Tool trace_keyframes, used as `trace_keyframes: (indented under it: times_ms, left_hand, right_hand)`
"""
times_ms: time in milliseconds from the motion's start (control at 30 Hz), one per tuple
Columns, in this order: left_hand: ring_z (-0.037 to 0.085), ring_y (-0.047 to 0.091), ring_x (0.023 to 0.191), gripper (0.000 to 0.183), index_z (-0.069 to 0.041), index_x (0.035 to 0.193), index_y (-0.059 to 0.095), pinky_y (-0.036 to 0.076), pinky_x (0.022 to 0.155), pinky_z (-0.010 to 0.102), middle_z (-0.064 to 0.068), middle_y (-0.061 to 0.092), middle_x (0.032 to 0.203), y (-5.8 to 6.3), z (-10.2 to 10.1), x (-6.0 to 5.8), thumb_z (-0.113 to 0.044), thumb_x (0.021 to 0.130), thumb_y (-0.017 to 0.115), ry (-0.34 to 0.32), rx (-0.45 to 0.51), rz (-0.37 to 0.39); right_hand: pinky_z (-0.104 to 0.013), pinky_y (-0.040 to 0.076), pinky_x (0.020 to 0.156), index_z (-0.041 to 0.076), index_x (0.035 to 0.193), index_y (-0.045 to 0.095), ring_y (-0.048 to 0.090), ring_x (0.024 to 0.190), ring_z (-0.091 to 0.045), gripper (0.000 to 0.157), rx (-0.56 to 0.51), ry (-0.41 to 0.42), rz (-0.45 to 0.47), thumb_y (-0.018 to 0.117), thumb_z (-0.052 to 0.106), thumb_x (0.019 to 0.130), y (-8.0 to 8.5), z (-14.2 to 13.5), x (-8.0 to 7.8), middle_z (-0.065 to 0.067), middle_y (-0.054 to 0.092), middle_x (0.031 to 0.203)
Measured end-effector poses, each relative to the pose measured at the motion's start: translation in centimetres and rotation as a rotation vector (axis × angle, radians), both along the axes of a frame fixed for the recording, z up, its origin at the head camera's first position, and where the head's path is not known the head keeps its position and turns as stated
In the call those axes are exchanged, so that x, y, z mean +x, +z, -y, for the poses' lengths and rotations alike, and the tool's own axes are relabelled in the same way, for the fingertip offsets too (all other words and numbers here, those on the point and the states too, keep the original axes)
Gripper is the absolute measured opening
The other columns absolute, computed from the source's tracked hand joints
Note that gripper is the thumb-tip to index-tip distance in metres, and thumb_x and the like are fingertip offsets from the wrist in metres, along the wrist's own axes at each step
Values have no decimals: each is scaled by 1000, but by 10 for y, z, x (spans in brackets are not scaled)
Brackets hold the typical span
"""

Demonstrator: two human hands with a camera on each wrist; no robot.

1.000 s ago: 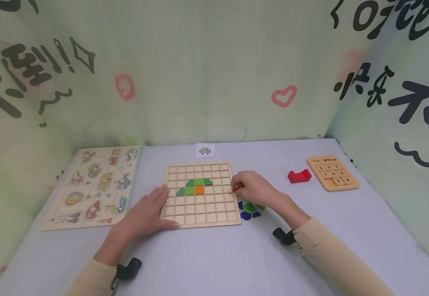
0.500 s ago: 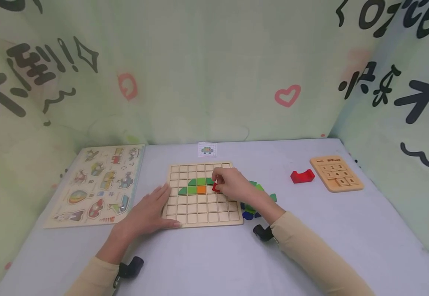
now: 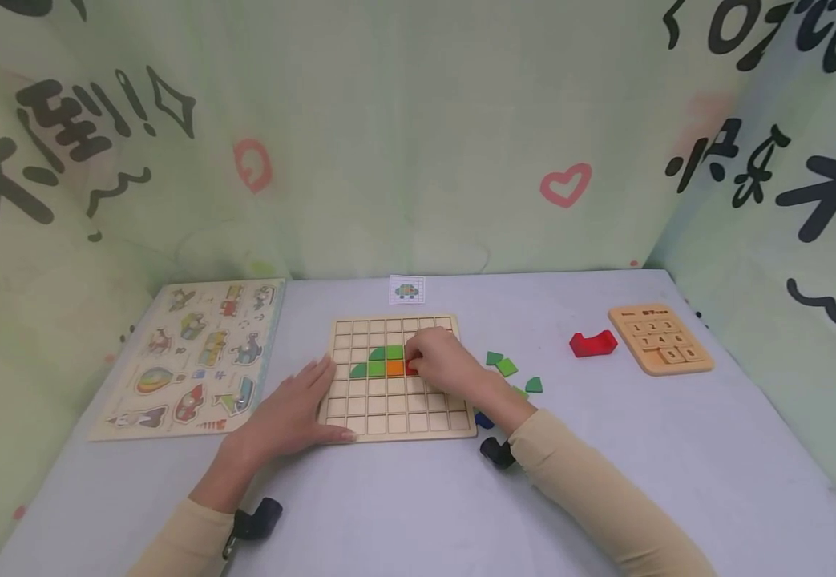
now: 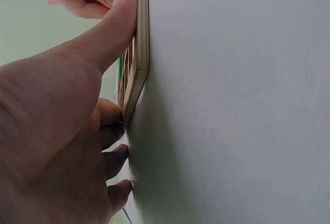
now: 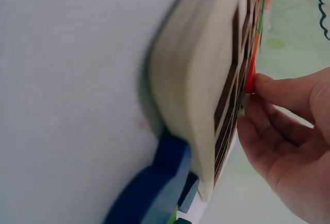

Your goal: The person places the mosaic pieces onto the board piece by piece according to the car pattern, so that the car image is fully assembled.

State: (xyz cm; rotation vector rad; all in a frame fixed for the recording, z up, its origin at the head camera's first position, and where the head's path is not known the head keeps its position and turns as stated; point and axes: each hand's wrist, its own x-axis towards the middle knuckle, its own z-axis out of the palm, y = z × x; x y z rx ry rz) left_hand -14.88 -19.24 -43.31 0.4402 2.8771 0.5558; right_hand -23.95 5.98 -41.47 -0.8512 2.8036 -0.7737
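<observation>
A wooden grid board (image 3: 397, 407) lies in the middle of the table in the head view. My left hand (image 3: 284, 423) rests along its left side, fingers extended, with the thumb over the front edge. My right hand (image 3: 441, 361) pinches a small red tile (image 3: 410, 369) between thumb and fingertips, just right of the orange square tile (image 3: 395, 368) in the grid. Green square tiles (image 3: 377, 369) and dark green rounded tiles (image 3: 358, 372) sit in cells to its left. In the right wrist view the red tile (image 5: 250, 78) is at the grid surface, under my thumb.
Loose green tiles (image 3: 507, 367) and blue tiles (image 3: 484, 421) lie beside the board, partly under my right forearm. A picture card (image 3: 406, 290) lies behind it. At right are a red notched block (image 3: 594, 344) and a wooden number board (image 3: 661, 359); at left, a picture puzzle (image 3: 172, 369).
My right hand has carried the red tile from beyond the board's right edge leftward, down to the cell next to the orange tile. My left hand stays on the board.
</observation>
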Motion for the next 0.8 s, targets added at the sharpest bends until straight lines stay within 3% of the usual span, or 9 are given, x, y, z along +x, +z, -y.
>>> trace_keyframes:
  times_ms: [167, 300, 533, 800]
  left_hand:
    - [40, 18, 153, 115, 1, 156, 23, 23, 123, 58, 18, 19, 166, 2, -2, 1, -64, 77, 74, -3, -6, 3]
    - [40, 18, 153, 114, 1, 156, 23, 23, 123, 58, 18, 20, 165, 5, -1, 1, -63, 77, 74, 4, -6, 6]
    - [41, 20, 152, 114, 3, 155, 25, 24, 123, 59, 19, 22, 165, 6, -1, 2, -63, 77, 74, 0, 0, -6]
    - [41, 20, 152, 115, 3, 155, 24, 24, 122, 60, 20, 21, 165, 4, -1, 1, -64, 77, 74, -13, -12, -17]
  right_hand:
    - [-24, 53, 71, 8, 86, 80, 55, 78, -11, 14, 45, 47, -11, 70, -1, 84, 2, -4, 7, 1, 66, 85]
    - [-24, 53, 71, 9, 89, 80, 56, 80, -11, 15, 82, 36, -4, 68, 1, 86, 9, -16, 10, 1, 70, 88]
    - [-30, 55, 75, 6, 100, 78, 61, 84, -17, 18, 105, -120, 19, 66, 2, 88, 17, -53, 3, -2, 70, 96]
    - [-26, 51, 64, 5, 109, 76, 57, 80, -20, 23, 145, -256, 37, 67, 5, 88, 13, -92, -6, -7, 67, 95]
